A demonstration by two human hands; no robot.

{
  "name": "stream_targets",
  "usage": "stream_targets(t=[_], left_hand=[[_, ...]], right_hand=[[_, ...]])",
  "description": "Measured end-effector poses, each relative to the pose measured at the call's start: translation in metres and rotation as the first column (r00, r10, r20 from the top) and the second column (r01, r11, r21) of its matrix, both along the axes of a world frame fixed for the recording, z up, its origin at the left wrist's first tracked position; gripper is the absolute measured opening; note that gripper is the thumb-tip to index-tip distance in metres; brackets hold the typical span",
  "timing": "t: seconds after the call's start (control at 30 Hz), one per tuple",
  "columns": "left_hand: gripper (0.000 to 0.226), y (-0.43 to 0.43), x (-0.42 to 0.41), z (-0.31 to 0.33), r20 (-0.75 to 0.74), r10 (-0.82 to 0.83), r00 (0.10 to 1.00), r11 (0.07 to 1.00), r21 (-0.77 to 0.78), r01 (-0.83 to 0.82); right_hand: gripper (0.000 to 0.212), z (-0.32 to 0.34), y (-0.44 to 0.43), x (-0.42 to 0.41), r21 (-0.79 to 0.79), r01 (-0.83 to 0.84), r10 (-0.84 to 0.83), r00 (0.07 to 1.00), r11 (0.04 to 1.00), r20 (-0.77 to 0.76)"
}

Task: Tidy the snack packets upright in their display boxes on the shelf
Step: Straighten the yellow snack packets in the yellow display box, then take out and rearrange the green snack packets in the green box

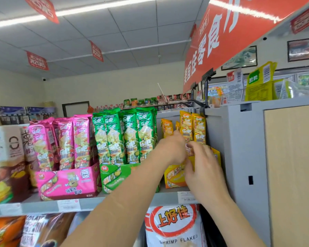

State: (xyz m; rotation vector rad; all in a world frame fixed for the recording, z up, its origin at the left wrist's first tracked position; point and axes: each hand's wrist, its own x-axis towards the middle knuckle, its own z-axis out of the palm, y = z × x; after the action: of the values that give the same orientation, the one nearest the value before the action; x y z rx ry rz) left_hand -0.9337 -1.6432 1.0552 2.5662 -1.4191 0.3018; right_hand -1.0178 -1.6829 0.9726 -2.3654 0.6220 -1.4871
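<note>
Three display boxes stand on the grey shelf (114, 200): a pink box (68, 182) with upright pink packets (81, 139), a green box (112, 177) with upright green packets (130, 136), and a yellow box (175, 177) at the right. Several yellow packets (193, 127) stand upright in the yellow box. Both my hands reach into it. My left hand (173, 147) grips the lower part of the yellow packets. My right hand (203, 168) is just beside it, fingers curled on the packets near the box's rim. The packet bottoms are hidden behind my hands.
Brown and white snack bags (5, 161) fill the shelf's left end. A grey cabinet side (239, 157) stands directly right of the yellow box. Below the shelf hang a shrimp flakes bag (175, 227) and orange bags (5, 230). A red banner (221, 38) hangs overhead.
</note>
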Motion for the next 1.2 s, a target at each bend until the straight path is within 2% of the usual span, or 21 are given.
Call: stream_targets(t=[0.07,0.17,0.27,0.33,0.4,0.53,0.6,0.67,0.73,0.8,0.87,0.93,1.0,1.07,1.13,1.2], left_hand=[[0.042,0.014,-0.008,-0.004,0.095,-0.028,0.995,0.999,-0.033,0.031],[0.027,0.047,-0.018,-0.008,0.318,-0.129,0.939,0.960,-0.197,0.199],[0.036,0.085,-0.008,-0.007,0.643,-0.057,0.764,0.842,-0.380,0.382],[0.039,0.104,0.009,0.001,0.746,0.033,0.665,0.758,-0.452,0.470],[0.045,0.115,0.031,0.016,0.739,0.025,0.674,0.774,-0.441,0.455],[0.069,0.119,0.073,0.045,0.712,0.001,0.703,0.954,-0.211,0.212],[0.075,0.118,0.090,0.048,0.737,-0.028,0.675,0.981,-0.110,0.161],[0.075,0.118,0.098,0.049,0.757,-0.061,0.650,0.977,-0.088,0.193],[0.072,0.121,0.100,0.050,0.740,-0.108,0.664,0.949,-0.124,0.292],[0.065,0.129,0.097,0.054,0.704,-0.145,0.695,0.888,-0.218,0.405],[0.047,0.146,0.093,0.055,0.688,-0.128,0.715,0.785,-0.370,0.497],[0.025,0.171,0.092,0.044,0.655,-0.120,0.746,0.646,-0.519,0.560],[0.017,0.192,0.092,0.015,0.618,-0.155,0.771,0.596,-0.564,0.572],[0.015,0.200,0.090,-0.022,0.606,-0.207,0.768,0.648,-0.503,0.572],[0.011,0.194,0.091,-0.051,0.605,-0.234,0.761,0.738,-0.399,0.544],[0.030,0.183,0.095,-0.067,0.602,-0.202,0.773,0.835,-0.307,0.457]], right_hand=[[0.041,0.002,0.001,-0.003,-0.013,0.000,0.000,1.000,1.000,0.020],[0.028,0.004,0.002,-0.002,-0.104,0.051,-0.061,0.993,0.993,-0.099],[0.021,0.007,0.004,0.000,-0.130,0.048,-0.068,0.985,0.990,-0.161],[0.023,0.007,0.006,0.001,-0.115,0.040,-0.056,0.989,0.993,-0.140],[0.022,0.007,0.008,0.003,-0.102,0.022,-0.035,0.991,0.995,-0.128],[0.017,0.012,0.008,0.006,-0.120,0.004,-0.028,0.979,0.993,-0.202],[0.015,0.014,0.007,0.008,-0.091,0.014,-0.034,0.976,0.996,-0.217],[0.018,0.018,0.007,0.009,-0.055,0.033,-0.041,0.988,0.998,-0.151],[0.030,0.026,0.015,0.015,-0.009,0.012,-0.012,0.999,1.000,-0.036],[0.045,0.037,0.031,0.025,0.108,-0.138,0.133,0.990,0.985,0.050],[0.051,0.043,0.044,0.037,0.165,-0.216,0.213,0.976,0.962,0.036],[0.041,0.042,0.053,0.044,0.033,-0.112,0.114,0.992,0.993,-0.049],[0.033,0.036,0.061,0.045,-0.104,0.023,-0.033,0.995,0.994,-0.097],[0.027,0.027,0.064,0.046,-0.178,0.081,-0.115,0.975,0.981,-0.189],[0.019,0.019,0.066,0.048,-0.235,0.085,-0.151,0.949,0.968,-0.278],[0.019,0.015,0.067,0.050,-0.240,0.068,-0.138,0.948,0.968,-0.287]])
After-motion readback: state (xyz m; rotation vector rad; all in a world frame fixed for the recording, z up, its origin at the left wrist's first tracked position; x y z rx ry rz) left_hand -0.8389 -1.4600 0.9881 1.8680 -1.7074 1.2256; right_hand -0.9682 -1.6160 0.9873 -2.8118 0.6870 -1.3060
